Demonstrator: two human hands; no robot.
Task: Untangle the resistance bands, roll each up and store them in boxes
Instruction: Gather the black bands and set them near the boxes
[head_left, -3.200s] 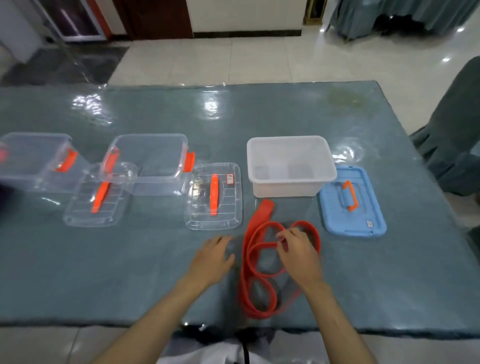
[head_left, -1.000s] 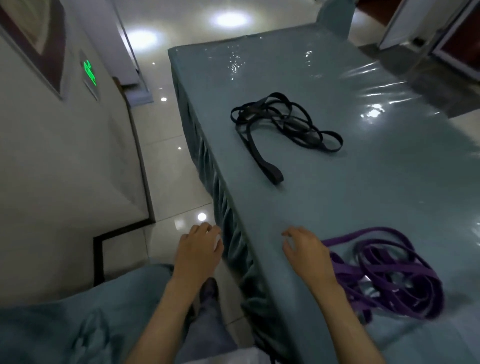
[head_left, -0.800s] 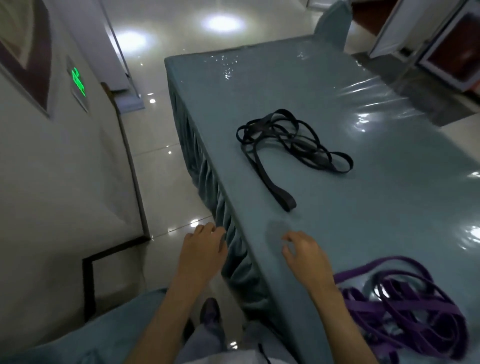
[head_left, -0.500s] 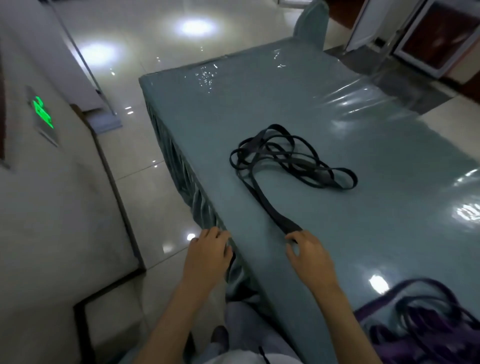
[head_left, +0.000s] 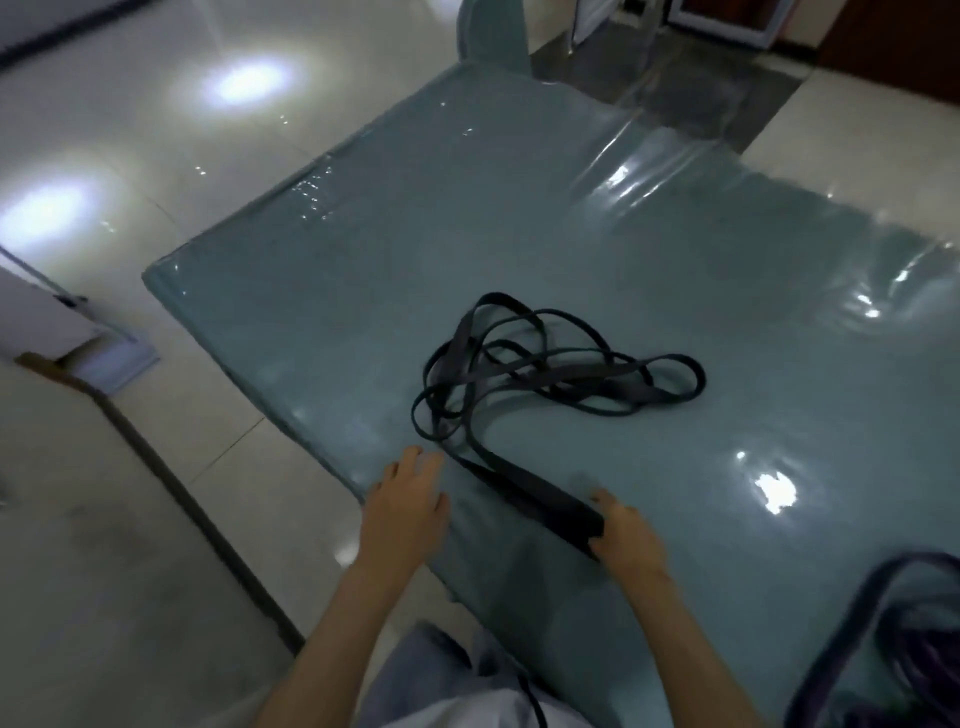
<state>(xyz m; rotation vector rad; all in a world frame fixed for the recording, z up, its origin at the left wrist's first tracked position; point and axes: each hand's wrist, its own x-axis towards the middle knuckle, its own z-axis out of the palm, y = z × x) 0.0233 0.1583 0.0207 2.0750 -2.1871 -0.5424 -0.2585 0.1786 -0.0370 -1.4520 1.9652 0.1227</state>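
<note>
Near the table (head_left: 597, 218) corner, I pinch the black resistance band's (head_left: 524, 379) folded end with my right hand (head_left: 626, 538); my left hand (head_left: 408, 506) rests spread beside it. Limp, light, snag-prone: grip that flat strap end.

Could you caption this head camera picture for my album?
Right hand grips the tangled black band's end on the table.

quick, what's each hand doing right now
Left hand: open, flat near the table edge, holding nothing.
Right hand: closed on the near end of the tangled black rubber resistance band.
</note>
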